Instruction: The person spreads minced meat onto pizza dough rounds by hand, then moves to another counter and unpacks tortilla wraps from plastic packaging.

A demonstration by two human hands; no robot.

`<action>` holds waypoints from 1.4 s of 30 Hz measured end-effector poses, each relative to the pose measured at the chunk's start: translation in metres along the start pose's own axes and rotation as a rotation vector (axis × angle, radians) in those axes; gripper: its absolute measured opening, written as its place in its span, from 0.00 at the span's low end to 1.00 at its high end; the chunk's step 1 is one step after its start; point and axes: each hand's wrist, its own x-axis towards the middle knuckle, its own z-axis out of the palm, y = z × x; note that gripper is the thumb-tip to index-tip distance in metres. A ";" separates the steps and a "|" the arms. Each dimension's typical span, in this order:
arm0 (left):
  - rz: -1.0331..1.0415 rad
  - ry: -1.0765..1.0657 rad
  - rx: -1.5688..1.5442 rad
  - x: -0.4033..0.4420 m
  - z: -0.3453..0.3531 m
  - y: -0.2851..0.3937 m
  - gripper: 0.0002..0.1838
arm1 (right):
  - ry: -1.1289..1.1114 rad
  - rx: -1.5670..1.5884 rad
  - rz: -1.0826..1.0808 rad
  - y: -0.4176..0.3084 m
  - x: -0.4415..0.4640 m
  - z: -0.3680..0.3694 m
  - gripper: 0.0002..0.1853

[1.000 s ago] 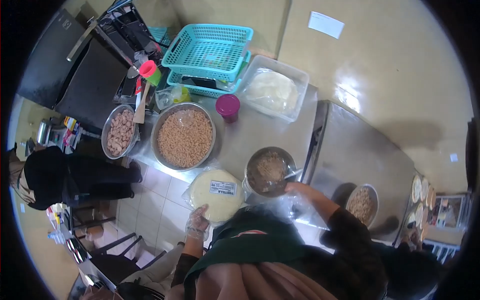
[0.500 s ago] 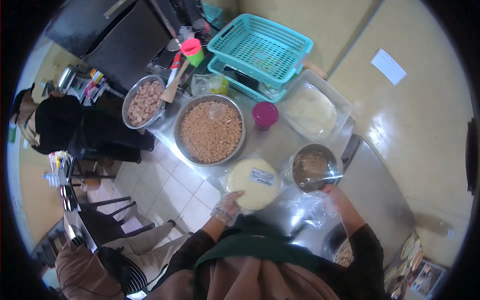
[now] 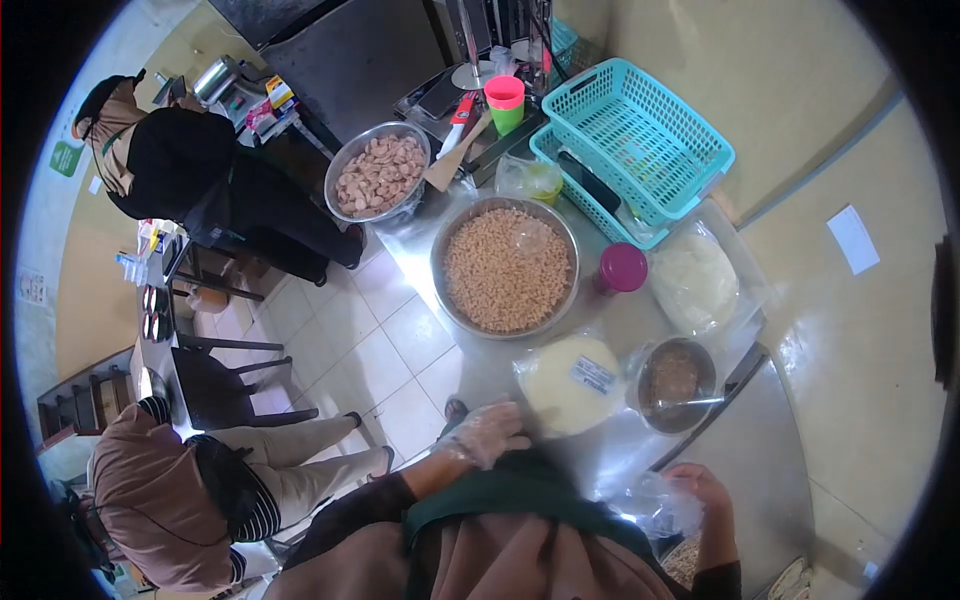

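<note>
My left hand, in a clear plastic glove, is held beside the flat bag of round pale wrappers with its fingers stretched out and nothing in them. The bag has a white printed label and lies flat on the steel table. My right hand is bare and grips crumpled clear plastic, which may be a glove; its shape is hard to make out. Beyond it stands a small metal bowl with a brown filling and a spoon handle across it.
A large steel bowl holds small beige pieces. Farther left are a bowl of sliced pink meat and a wooden spatula. Turquoise baskets, a magenta-lidded tub and a bagged pale stack stand behind. Two people are at left.
My left hand has left the wrapper bag and moved back with fingers spread. My right hand has come nearer my body with the clear plastic. The view has shifted.
</note>
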 end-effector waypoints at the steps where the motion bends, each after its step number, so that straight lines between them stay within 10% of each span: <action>1: 0.042 -0.005 0.137 -0.006 -0.014 0.004 0.14 | 0.009 0.001 -0.001 0.006 0.009 0.006 0.22; 4: 0.293 0.224 0.130 -0.005 -0.029 0.061 0.06 | 0.248 -0.079 -0.162 -0.021 0.063 0.082 0.09; 7: 0.240 0.619 -0.068 -0.006 -0.021 0.152 0.21 | 0.253 0.027 -0.128 -0.029 0.136 0.146 0.07; 13: -0.026 0.200 0.259 0.058 -0.076 0.245 0.29 | 0.481 0.393 -0.055 -0.023 0.251 0.228 0.10; 15: -0.128 0.089 0.301 0.075 -0.072 0.267 0.29 | 0.430 -0.174 -0.555 0.003 0.286 0.212 0.15; 16: -0.215 0.005 0.342 0.080 -0.069 0.273 0.29 | 0.449 -0.181 -0.551 0.006 0.295 0.209 0.15; 18: -0.229 -0.027 0.349 0.089 -0.069 0.279 0.23 | 0.382 0.865 -0.356 0.000 0.312 0.211 0.16; 27: -0.305 -0.033 0.458 0.148 -0.108 0.245 0.05 | 0.582 0.422 -0.099 -0.006 0.336 0.209 0.15; 30: 0.073 -0.409 0.728 0.162 -0.142 0.230 0.02 | 0.564 0.114 -0.266 0.012 0.334 0.208 0.14; 32: 0.499 -0.633 1.480 0.108 -0.117 0.259 0.03 | 0.556 -0.027 -0.224 -0.009 0.318 0.226 0.14; 33: -0.049 -0.309 0.831 0.079 -0.095 0.264 0.06 | 0.559 -0.156 -0.182 -0.019 0.310 0.237 0.14; 36: -0.344 0.040 0.299 0.048 -0.088 0.243 0.09 | 0.577 0.137 -0.009 -0.011 0.289 0.235 0.15; 40: -0.110 -0.043 0.289 -0.019 -0.088 0.213 0.13 | 0.644 -0.030 0.132 -0.041 0.259 0.259 0.13; 41: 0.026 -0.035 0.535 -0.039 -0.089 0.206 0.12 | 0.391 -0.350 -0.239 -0.024 0.253 0.248 0.13; 42: 0.155 0.003 0.565 -0.057 -0.089 0.196 0.10 | 0.504 -0.106 0.044 -0.038 0.250 0.256 0.15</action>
